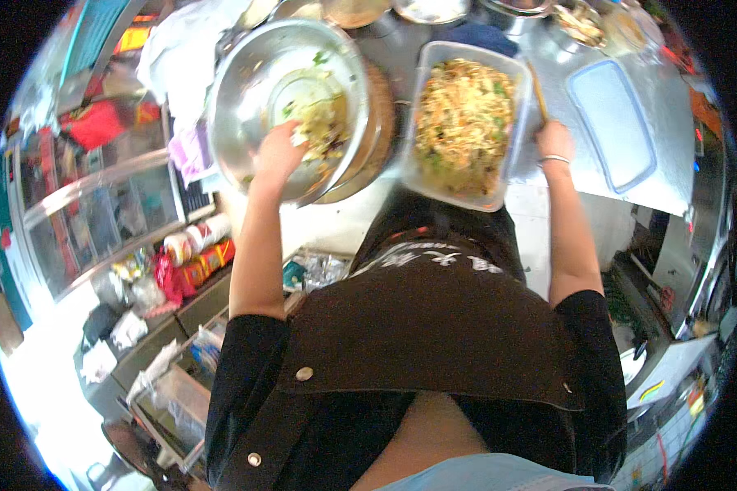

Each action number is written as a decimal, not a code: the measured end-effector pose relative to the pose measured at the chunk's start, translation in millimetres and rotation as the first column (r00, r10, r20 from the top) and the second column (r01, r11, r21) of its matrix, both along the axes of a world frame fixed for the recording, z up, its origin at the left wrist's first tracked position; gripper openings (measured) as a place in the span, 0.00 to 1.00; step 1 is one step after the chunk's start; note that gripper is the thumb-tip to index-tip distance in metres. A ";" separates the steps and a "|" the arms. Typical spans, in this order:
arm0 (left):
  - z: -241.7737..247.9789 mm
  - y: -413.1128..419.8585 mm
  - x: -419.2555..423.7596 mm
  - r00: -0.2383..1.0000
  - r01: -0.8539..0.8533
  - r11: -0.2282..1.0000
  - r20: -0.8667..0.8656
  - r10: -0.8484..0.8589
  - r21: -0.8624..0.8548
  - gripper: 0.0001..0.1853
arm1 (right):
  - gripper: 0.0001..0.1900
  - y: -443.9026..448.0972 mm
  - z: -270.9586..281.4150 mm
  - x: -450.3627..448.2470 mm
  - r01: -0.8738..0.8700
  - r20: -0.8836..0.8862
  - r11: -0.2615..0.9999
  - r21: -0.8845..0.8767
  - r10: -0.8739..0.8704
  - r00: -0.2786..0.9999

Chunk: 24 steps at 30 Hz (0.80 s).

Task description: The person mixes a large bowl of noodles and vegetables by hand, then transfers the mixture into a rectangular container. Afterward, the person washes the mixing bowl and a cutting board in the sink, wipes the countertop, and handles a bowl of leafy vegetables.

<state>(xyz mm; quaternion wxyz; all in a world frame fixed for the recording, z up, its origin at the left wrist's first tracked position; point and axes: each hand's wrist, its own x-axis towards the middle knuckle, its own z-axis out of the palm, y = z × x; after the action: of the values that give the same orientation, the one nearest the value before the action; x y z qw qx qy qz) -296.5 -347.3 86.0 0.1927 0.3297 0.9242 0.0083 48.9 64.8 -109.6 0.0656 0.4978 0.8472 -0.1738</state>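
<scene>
A large stainless steel bowl (pixel 239 86) stands tilted on the left, with chopped, pale and green food (pixel 328 123) clinging to its bottom. Inside it is my left hand (pixel 280 149), its fingertips at the food; something pale shows there, but whether I grip it is unclear. A rectangular translucent plastic container (pixel 410 144) holds a heap of shredded filling (pixel 464 119) with orange and green bits. Just right of this container, my right hand (pixel 556 140) is closed around a thin wooden stick (pixel 537 92), whose far end points away from me.
Under the bowl is a round wooden board (pixel 378 123). A blue-rimmed translucent lid (pixel 614 126) lies on the steel table (pixel 669 178) at right. Several bowls, including one of white contents (pixel 431 7), line the back. Glass-fronted shelving (pixel 98 208) stands at left.
</scene>
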 end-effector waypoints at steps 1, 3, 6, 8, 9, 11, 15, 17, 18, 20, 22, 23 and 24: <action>-1.3 18.1 1.4 0.995 0.058 0.998 0.079 -0.056 -0.013 0.33 | 0.11 9.2 -12.4 14.3 0.013 0.026 1.000 -0.009 -0.012 1.000; -21.5 22.4 15.6 0.990 0.130 0.984 0.077 -0.122 -0.119 0.46 | 0.15 3.3 8.2 31.7 -0.005 0.121 1.000 0.007 0.004 0.993; -41.5 27.7 16.1 0.955 0.271 0.950 0.083 -0.286 0.157 0.21 | 0.17 -6.7 59.6 48.9 0.148 0.090 0.988 -0.032 -0.145 0.985; -36.1 37.3 22.6 0.945 0.313 0.947 0.082 -0.318 0.066 0.11 | 0.17 -22.9 108.4 47.0 0.176 -0.015 0.981 -0.086 -0.178 0.984; -32.3 33.6 15.9 0.957 0.274 0.957 0.071 -0.281 0.099 0.10 | 0.16 -38.0 133.8 38.2 0.175 -0.105 0.978 -0.111 -0.187 0.977; -25.6 21.7 -3.9 0.975 0.205 0.966 0.057 -0.216 0.160 0.08 | 0.13 -71.6 176.1 13.2 0.089 -0.244 0.991 -0.097 -0.110 0.964; 11.4 12.4 -29.8 0.988 0.097 0.980 0.102 -0.115 0.171 0.11 | 0.12 -117.9 160.3 -36.8 -0.027 -0.291 0.964 -0.264 -0.053 0.955; 6.3 6.5 -32.5 0.984 0.068 0.980 0.151 -0.098 0.189 0.12 | 0.12 -127.4 115.4 -46.6 -0.137 -0.191 0.980 -0.141 0.109 0.975; 13.5 7.0 -23.9 0.984 0.120 0.964 0.099 -0.147 0.238 0.13 | 0.12 -139.6 127.4 -54.8 -0.112 -0.158 0.985 -0.134 0.090 0.983; 38.0 29.4 1.6 0.962 0.146 0.887 0.146 -0.231 0.439 0.14 | 0.13 -145.9 132.2 -55.3 -0.047 -0.238 0.997 -0.063 0.031 0.971; 52.8 54.3 38.2 0.886 0.119 0.751 0.272 -0.376 0.649 0.16 | 0.13 -153.8 151.6 -55.0 0.017 -0.234 0.997 -0.081 -0.036 0.972; 52.2 67.1 54.3 0.830 0.148 0.665 0.273 -0.486 0.732 0.17 | 0.13 -157.8 159.3 -54.4 0.055 -0.267 0.990 -0.126 -0.088 0.960; 47.2 79.0 65.8 0.830 0.189 0.708 0.275 -0.485 0.681 0.20 | 0.12 -160.5 162.6 -53.8 0.022 -0.301 0.996 -0.081 -0.046 0.953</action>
<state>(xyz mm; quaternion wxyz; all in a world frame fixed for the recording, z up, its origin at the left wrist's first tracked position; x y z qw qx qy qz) -230.8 -268.3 133.2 0.2706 0.5317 0.7211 0.3524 -5.0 -95.8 53.0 -0.0489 0.4770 0.8313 -0.2812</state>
